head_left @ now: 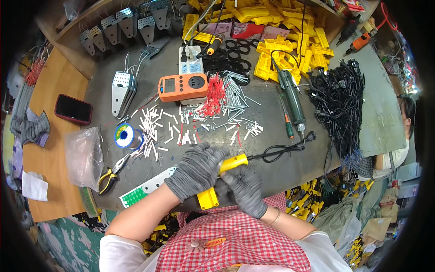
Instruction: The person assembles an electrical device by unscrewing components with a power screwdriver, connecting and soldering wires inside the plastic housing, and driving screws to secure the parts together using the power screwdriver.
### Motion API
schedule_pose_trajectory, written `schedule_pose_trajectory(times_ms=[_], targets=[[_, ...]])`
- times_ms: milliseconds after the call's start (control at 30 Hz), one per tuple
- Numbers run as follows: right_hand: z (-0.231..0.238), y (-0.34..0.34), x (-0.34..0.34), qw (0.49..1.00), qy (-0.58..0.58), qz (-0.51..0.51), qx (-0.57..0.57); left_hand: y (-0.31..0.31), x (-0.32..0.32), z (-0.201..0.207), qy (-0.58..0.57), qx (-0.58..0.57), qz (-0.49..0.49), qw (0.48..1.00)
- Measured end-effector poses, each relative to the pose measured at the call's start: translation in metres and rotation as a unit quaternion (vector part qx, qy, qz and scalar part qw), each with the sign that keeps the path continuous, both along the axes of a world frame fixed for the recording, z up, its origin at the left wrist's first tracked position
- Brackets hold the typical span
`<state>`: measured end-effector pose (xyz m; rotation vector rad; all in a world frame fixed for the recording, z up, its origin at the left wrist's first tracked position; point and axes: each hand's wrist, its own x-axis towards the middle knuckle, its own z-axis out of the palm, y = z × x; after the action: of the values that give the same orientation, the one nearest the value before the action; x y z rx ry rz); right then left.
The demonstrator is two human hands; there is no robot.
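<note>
Both hands wear grey knit gloves and meet at the table's near edge. My left hand (195,171) wraps over a yellow plastic handle (234,163), covering its middle. My right hand (247,188) closes on the handle from the right, its fingertips partly hidden. A wider yellow end (208,198) shows below my left hand; whether both are one piece is hidden. From the handle's tip a black cord (272,154) runs right to a plug. Under my left wrist lies a pale metal plate (149,189) with a green dotted end; whether it joins the handle is hidden.
Around lie a solder spool (128,136), pliers (113,173), white sleeves (152,127), screws (235,97) and an orange meter (183,87) by a power strip. A green electric screwdriver (292,99), black cords (337,104) and yellow housings (281,54) are farther right. Another person (398,154) sits at right.
</note>
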<state>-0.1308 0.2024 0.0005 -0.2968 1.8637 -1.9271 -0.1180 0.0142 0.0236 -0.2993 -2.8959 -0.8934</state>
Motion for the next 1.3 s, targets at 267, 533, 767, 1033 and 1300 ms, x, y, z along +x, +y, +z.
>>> schedule_pose_trajectory(times_ms=[267,533,767,1033,1300], targets=[[0.001,0.017,0.020,0.979,0.084,0.163,0.094,-0.002,0.007,0.007,0.105,-0.078,-0.055,0.990],[0.010,0.016,0.015,0.976,0.068,0.189,0.087,-0.001,0.013,0.007,0.163,-0.046,0.047,0.984],[0.007,0.000,0.021,0.993,-0.116,0.006,0.004,0.000,0.020,-0.007,0.069,0.032,0.155,0.985],[0.009,-0.011,0.027,0.978,-0.170,-0.078,-0.093,0.007,0.016,0.000,0.045,-0.018,0.141,0.989],[0.007,-0.006,0.031,0.983,0.124,0.080,0.109,0.006,0.025,0.003,-0.001,-0.125,0.135,0.983]])
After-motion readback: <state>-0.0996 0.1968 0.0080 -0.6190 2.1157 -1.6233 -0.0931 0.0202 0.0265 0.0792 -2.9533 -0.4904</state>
